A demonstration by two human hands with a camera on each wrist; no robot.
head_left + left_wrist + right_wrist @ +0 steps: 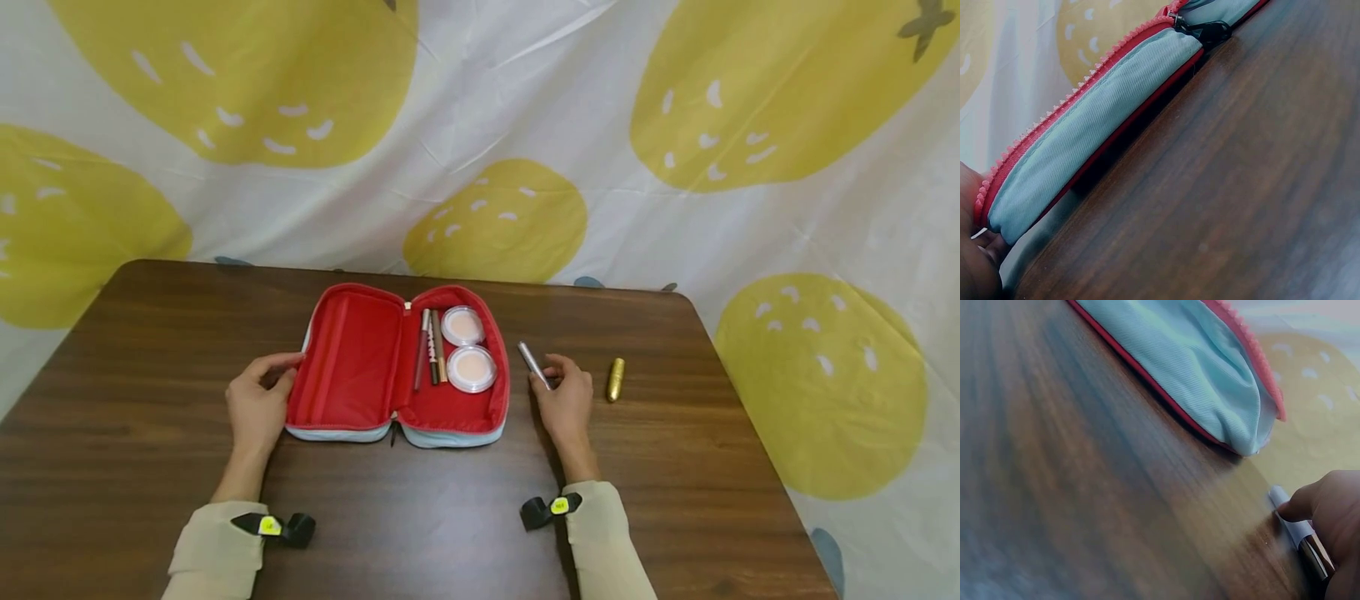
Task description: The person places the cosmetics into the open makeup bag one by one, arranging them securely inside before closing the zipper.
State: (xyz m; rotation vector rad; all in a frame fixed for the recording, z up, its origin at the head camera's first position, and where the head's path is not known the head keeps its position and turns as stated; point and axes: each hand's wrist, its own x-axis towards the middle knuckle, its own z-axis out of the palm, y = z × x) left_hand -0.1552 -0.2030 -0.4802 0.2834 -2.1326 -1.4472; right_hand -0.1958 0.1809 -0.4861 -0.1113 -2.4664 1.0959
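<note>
A zip pouch lies unfolded flat on the table, red inside with a pale blue outer shell. My left hand pinches its left edge; in the left wrist view the fingers are at the pouch's corner. In the pouch's right half are two round compacts and several slim cosmetic pencils side by side. To the right of the pouch, my right hand holds a slim silver cosmetic tube, which shows a shiny metallic lower part in the right wrist view.
A small gold tube lies on the brown wooden table, just right of my right hand. Behind the table's far edge hangs a white curtain with large yellow fruit shapes. The zip pull hangs at the pouch's near fold.
</note>
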